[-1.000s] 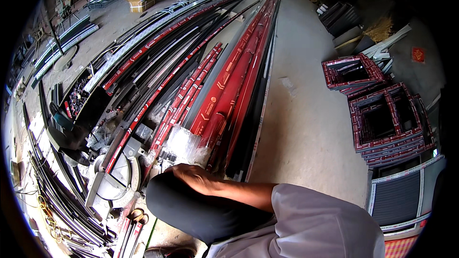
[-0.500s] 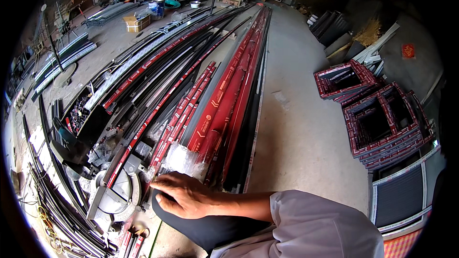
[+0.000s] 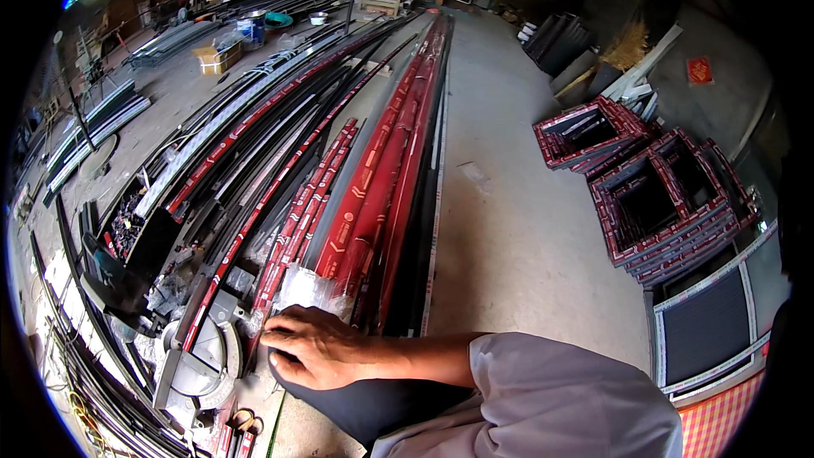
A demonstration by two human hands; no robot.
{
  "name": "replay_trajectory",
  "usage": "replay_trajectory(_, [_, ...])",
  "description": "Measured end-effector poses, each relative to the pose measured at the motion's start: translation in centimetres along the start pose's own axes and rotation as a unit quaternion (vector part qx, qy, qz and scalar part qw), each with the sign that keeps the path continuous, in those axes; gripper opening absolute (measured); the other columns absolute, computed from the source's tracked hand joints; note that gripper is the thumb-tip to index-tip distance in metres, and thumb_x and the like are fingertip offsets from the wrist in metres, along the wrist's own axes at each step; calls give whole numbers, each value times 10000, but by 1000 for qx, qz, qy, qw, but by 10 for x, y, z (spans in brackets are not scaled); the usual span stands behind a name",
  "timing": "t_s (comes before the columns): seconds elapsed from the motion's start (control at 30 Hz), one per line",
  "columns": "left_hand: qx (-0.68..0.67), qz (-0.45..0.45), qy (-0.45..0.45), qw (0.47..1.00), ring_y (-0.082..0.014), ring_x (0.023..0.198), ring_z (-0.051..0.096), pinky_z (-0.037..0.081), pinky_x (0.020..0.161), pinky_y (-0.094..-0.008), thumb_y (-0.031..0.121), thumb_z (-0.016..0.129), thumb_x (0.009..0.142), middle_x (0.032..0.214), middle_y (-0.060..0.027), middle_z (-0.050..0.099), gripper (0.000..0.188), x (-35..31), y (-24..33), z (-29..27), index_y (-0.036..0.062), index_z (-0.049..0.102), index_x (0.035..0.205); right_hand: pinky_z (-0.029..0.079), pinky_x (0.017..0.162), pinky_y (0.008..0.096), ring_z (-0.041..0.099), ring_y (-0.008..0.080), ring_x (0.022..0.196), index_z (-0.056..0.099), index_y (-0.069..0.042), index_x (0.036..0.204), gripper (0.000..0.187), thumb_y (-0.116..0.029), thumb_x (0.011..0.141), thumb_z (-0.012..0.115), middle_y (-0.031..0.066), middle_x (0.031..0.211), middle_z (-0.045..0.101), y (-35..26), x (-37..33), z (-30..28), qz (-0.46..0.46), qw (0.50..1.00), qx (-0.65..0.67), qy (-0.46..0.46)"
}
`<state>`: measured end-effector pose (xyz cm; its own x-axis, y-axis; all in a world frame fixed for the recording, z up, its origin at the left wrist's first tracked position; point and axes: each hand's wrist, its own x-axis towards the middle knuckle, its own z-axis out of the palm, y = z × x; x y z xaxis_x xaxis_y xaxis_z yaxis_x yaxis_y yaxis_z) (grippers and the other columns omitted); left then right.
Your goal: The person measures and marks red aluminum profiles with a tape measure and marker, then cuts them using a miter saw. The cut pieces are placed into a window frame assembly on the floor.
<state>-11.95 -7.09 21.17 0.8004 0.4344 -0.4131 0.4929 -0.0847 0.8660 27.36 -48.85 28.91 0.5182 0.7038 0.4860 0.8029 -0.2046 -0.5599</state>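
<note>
Head view, looking down: see the right hand [image 3: 318, 348] laid over the dark trouser knee [image 3: 373, 403], low and near the middle, with fingers loosely bent, thumb apart from them and nothing visible in the grasp. Cannot tell what, if anything, lies under the palm. No sign of the left hand. Find the knee just right of a round metal saw base [image 3: 195, 382] and below the crumpled clear plastic [image 3: 301, 288] at the near ends of the red-wrapped bars [image 3: 377, 187]. For a steady rest, probably best to let the weight settle through the palm, with fingertips drawn back from the saw base and sleeve [image 3: 551, 382] well off the metal. Mind the long red strip [image 3: 225, 273], reaching onto that base and running far up the floor; if nudged at the near end, likely to swing along its length. Watch too for the scissors [image 3: 244, 418], just below the base. As for edges, treat the bar ends beyond the fingers as the closest hard corners, and the dark bars [image 3: 413, 288] as the right-hand border of the bundle. Past that border, see a wide strip of pale floor [image 3: 500, 263], likely the easiest room for moving, bounded farther right by stacked red frames [image 3: 666, 212] and a dark panel [image 3: 708, 335].
</note>
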Motion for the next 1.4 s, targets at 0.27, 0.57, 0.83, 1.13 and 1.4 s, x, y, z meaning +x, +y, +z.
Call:
replay_trajectory(0.27, [264,33,51,963,-233,724,632,495,710,-388,351,588,1076,773,-129,673,458,7,108,71,-30,683,842,551,875,488,675,360,971,707,-20,1007,205,-200,918,672,150,1035,701,10,6,-22,-26,997,-70,-6])
replay_trajectory(0.57, [126,-10,65,990,-209,904,693,536,851,-366,453,597,1094,934,-133,741,528,-20,93,53,-64,702,1060,547,950,467,679,382,1070,739,9,1111,258,-112,897,661,179,1133,727,6,20,-15,-20,992,-94,-85])
replay_trajectory(0.83, [-96,-44,129,986,-208,1032,707,564,959,-356,400,571,1118,1068,-127,735,485,-58,24,60,-67,679,1186,503,1033,460,661,382,1136,711,48,1160,279,-50,930,588,198,1189,715,-4,28,-11,-18,982,-97,-161])
replay_trajectory(1.13, [-509,-108,264,812,-166,878,701,576,812,-309,353,634,1091,1000,-83,736,352,-97,-157,144,10,687,1150,459,1092,476,630,390,1207,678,80,1200,298,-39,995,498,219,1235,686,-3,25,-1,3,965,-95,-246])
replay_trajectory(1.4, [-469,-123,363,796,-142,874,687,569,806,-300,317,644,1089,972,-68,726,332,-117,-179,178,-7,689,1141,465,1045,462,633,375,1163,676,89,1190,292,-45,1003,496,227,1220,680,-1,36,8,8,955,-115,-274])
